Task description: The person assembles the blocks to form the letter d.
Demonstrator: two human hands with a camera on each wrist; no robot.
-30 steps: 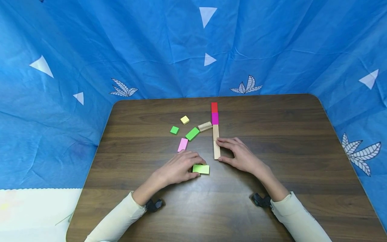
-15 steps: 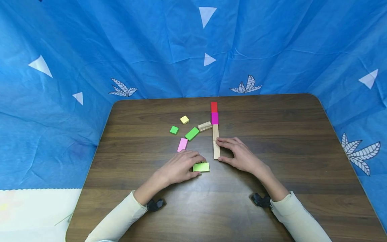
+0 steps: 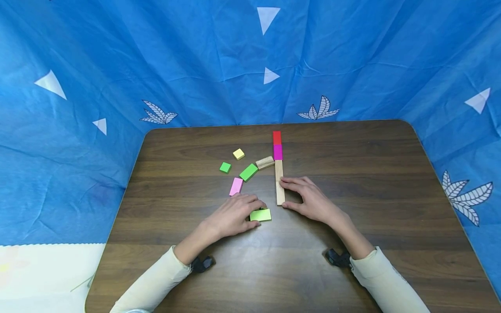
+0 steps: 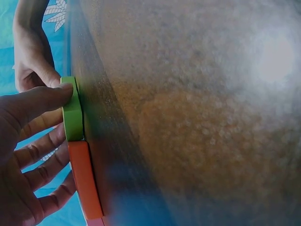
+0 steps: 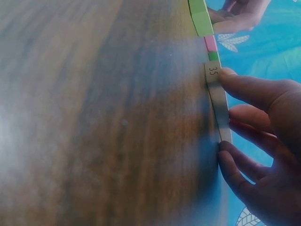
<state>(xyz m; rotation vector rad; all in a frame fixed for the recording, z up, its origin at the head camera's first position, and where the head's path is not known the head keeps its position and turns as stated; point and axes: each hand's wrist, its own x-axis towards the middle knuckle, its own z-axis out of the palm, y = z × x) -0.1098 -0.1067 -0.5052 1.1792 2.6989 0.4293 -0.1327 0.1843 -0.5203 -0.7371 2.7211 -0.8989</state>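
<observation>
In the head view, a lime-green block [image 3: 260, 215] lies flat on the table, and my left hand [image 3: 234, 216] pinches its left part between thumb and fingers. The left wrist view has the same lime block [image 4: 72, 113] against the thumb, with an orange block [image 4: 84, 179] beside it, hidden from the head view. My right hand [image 3: 313, 202] holds the nearest plain wooden block [image 3: 280, 194], thumb at its near end and a finger at its far end. That block closes a straight row: another wooden block [image 3: 278, 169], a magenta block [image 3: 278, 152] and a red block [image 3: 277, 137].
Left of the row, a grained wooden block [image 3: 265, 163], a green block [image 3: 248, 172] and a pink block [image 3: 236, 186] form a bent line. A small green block [image 3: 225, 168] and a yellow block [image 3: 238, 154] lie apart. Blue cloth [image 3: 211, 61] hangs behind the table.
The lime-green block has shifted slightly away from the person, its near side no longer showing as much. Both hands stay almost in place; the row looks the same.
</observation>
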